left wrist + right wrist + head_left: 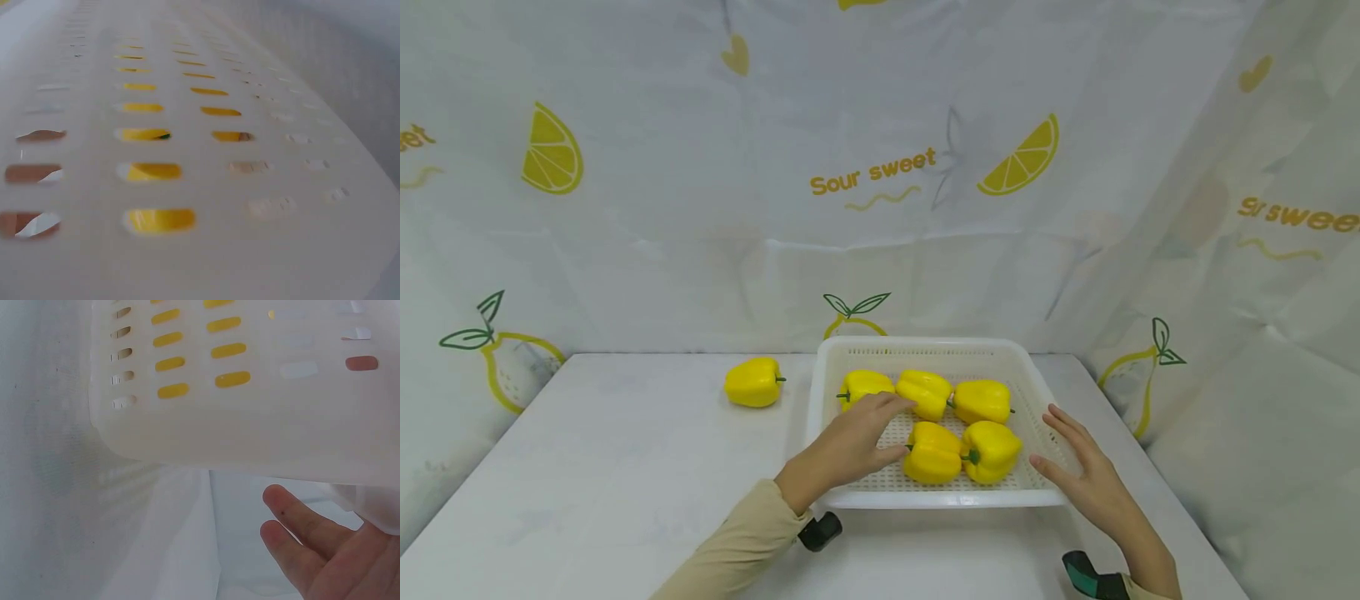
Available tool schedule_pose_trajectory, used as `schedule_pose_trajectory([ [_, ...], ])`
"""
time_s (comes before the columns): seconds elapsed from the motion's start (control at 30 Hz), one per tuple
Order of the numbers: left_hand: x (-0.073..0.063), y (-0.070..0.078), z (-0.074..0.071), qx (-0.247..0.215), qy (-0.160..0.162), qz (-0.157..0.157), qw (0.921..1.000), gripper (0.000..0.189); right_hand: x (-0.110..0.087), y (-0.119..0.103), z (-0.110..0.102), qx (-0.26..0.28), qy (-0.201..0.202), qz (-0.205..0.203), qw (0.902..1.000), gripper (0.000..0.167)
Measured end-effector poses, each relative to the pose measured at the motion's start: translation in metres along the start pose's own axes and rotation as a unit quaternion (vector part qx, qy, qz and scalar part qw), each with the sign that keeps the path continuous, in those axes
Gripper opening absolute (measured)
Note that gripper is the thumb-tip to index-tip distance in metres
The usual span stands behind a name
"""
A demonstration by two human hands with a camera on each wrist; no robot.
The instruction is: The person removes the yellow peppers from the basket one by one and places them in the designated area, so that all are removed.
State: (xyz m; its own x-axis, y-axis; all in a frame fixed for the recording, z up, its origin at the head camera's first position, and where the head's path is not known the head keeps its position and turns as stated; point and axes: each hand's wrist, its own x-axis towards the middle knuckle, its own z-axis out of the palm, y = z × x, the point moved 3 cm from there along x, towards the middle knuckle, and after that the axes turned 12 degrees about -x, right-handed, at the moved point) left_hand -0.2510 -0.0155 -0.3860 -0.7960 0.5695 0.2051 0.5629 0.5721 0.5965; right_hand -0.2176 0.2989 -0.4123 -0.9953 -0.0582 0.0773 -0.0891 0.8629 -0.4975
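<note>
A white slotted plastic basket (925,498) holds several yellow bell peppers (982,402) in two rows. My left hand (850,442) reaches over the basket's left part, its fingers spread. Its thumb comes close to the stem of the front left pepper (934,454), and its fingertips overlap the back row in the head view. At the right side of the basket, my right hand (1093,483) has fingers and thumb apart, nothing between them. Yellow shows through the slots of the basket wall (94,262) in the left wrist view. The right wrist view has right fingers (312,528) beside the basket wall (250,444).
One more yellow bell pepper (754,383) lies on the white table (625,467), left of the basket. A white curtain (700,208) with lemon prints hangs behind the table and along its right side. Dark wrist devices (820,531) sit below both hands.
</note>
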Motion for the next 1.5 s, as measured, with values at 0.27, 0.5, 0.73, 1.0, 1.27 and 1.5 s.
schedule_pose_trajectory([
  [0.27,0.005,0.001,0.009,0.005,-0.016,0.007,0.9998,0.058,0.000,-0.002,0.000,0.000,-0.007,0.009,0.9999,0.077],
  [0.5,0.010,0.002,0.016,-0.004,-0.028,0.008,0.9996,0.060,0.000,-0.003,-0.001,-0.001,-0.007,0.008,0.9999,0.077],
  [0.73,0.012,0.001,0.021,-0.013,-0.062,-0.003,0.9980,0.068,0.000,-0.001,0.000,-0.002,-0.008,0.007,0.9999,0.078],
  [1.0,0.014,-0.003,0.028,0.005,-0.090,-0.021,0.9957,0.071,0.001,0.001,0.000,-0.011,-0.007,0.006,0.9999,0.078],
  [1.27,0.014,-0.005,0.032,0.017,-0.114,-0.028,0.9929,0.072,0.001,0.001,0.000,-0.002,-0.002,0.000,1.0000,0.078],
  [1.5,0.013,-0.006,0.033,0.034,-0.117,-0.031,0.9920,0.068,0.001,0.001,0.000,0.000,-0.001,-0.002,1.0000,0.077],
])
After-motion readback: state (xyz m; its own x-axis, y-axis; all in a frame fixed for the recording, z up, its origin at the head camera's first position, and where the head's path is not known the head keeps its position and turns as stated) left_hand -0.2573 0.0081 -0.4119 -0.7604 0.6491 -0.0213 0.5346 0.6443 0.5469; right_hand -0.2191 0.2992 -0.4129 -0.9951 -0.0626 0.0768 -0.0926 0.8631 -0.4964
